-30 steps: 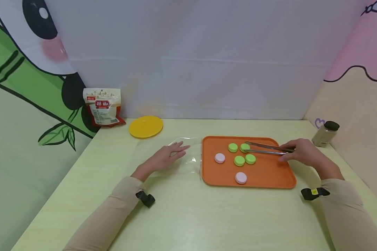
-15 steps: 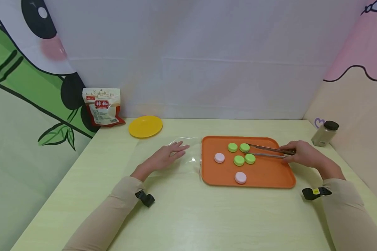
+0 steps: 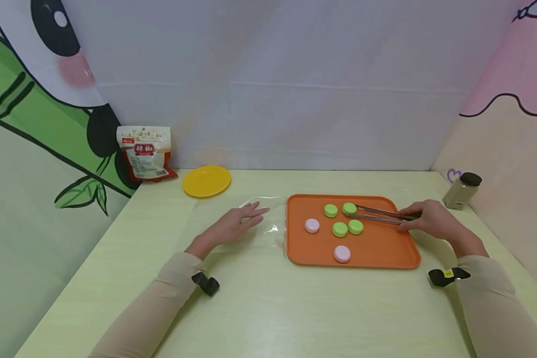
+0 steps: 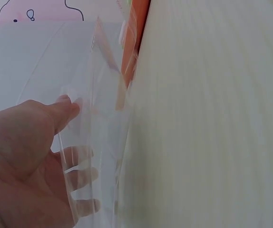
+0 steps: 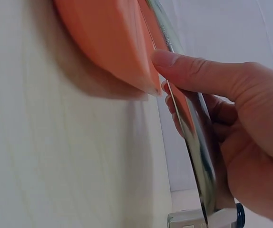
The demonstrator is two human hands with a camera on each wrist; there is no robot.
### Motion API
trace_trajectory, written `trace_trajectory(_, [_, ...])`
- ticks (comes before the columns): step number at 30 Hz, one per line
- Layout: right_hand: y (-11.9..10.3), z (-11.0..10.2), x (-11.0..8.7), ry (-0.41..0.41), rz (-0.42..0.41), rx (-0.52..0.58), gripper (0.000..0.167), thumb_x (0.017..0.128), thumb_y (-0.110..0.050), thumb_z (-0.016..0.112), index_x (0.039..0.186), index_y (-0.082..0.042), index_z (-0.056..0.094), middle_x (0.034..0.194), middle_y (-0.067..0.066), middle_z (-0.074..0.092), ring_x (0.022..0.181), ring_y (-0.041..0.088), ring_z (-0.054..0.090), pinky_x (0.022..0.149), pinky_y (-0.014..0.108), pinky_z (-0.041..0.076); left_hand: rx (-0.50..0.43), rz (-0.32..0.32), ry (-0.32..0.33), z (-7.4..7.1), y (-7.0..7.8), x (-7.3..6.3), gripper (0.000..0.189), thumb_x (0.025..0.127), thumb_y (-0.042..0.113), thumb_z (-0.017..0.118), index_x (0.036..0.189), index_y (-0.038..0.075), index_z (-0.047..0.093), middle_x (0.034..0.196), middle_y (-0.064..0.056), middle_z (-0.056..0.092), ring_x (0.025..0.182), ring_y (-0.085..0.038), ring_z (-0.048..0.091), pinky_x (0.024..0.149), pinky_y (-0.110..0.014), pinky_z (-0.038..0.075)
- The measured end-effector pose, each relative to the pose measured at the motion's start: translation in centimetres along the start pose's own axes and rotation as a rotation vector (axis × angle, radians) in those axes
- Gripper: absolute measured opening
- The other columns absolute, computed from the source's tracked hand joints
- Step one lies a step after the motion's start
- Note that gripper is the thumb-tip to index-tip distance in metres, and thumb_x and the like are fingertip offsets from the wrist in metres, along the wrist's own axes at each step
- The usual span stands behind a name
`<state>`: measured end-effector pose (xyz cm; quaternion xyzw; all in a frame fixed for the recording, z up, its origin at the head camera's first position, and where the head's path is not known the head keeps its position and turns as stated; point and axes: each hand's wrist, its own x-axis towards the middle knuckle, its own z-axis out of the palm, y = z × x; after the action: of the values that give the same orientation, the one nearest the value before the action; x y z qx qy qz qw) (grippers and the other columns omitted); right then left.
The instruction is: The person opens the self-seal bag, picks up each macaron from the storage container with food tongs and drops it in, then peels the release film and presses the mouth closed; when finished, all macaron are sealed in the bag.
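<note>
On the orange tray [image 3: 380,251] lie several small round macaron-like pieces, green and pale pink. My right hand [image 3: 434,219] grips metal tongs [image 5: 200,156], thumb on one side and fingers on the other. The tong tips reach a green macaron-like piece [image 3: 349,208] in the back row; whether they clasp it is not clear. A clear plastic bag [image 4: 105,142] lies left of the tray, its film raised. My left hand [image 3: 234,226] pinches the bag's film between thumb and index finger. Its other fingers [image 4: 82,180] show through the film.
A yellow plate [image 3: 207,181] sits at the back left, beside a red-and-white food packet [image 3: 145,154] standing upright. At the back right stands a small jar with a black lid [image 3: 463,191]. A wall hanging rises behind the table.
The tongs pulled slightly right, then moved back left around the green piece, with their tips closer together than a second ago. The left hand and bag have stayed in place.
</note>
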<state>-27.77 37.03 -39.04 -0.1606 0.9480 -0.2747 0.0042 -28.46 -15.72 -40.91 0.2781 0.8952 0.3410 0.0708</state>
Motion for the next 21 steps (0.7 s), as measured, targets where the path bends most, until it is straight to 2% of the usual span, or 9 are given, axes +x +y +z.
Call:
trace_trajectory(8, [-1.2, -0.5, 0.0, 0.064, -0.039, -0.030, 0.034, 0.078, -0.022, 0.088, 0.105, -0.003, 0.079, 0.094, 0.006, 0.075, 0.081, 0.015, 0.060, 0.064, 0.023, 0.047, 0.003, -0.001, 0.006, -0.1, 0.1, -0.1, 0.044, 0.105, 0.031, 0.053, 0.148, 0.021, 0.051, 0.158, -0.017, 0.035, 0.149, -0.036, 0.021, 0.119, -0.055, 0.017])
trace_trajectory(15, [-4.7, -0.2, 0.5, 0.104, -0.144, -0.021, 0.029, 0.078, -0.017, 0.087, 0.102, -0.004, 0.079, 0.089, 0.002, 0.073, 0.075, 0.014, 0.058, 0.061, 0.023, 0.048, -0.025, -0.016, 0.010, -0.2, 0.0, 0.0, 0.043, 0.105, 0.030, 0.053, 0.148, 0.022, 0.051, 0.158, -0.016, 0.035, 0.150, -0.035, 0.021, 0.120, -0.053, 0.017])
trace_trajectory(21, [-7.9, 1.4, 1.3, 0.065, -0.229, -0.006, 0.029, 0.079, -0.011, 0.086, 0.106, -0.002, 0.077, 0.081, -0.002, 0.064, 0.069, 0.016, 0.051, 0.056, 0.024, 0.044, -0.038, -0.016, 0.002, -0.1, -0.1, -0.1, 0.045, 0.106, 0.033, 0.052, 0.149, 0.022, 0.050, 0.159, -0.016, 0.034, 0.150, -0.035, 0.021, 0.119, -0.054, 0.018])
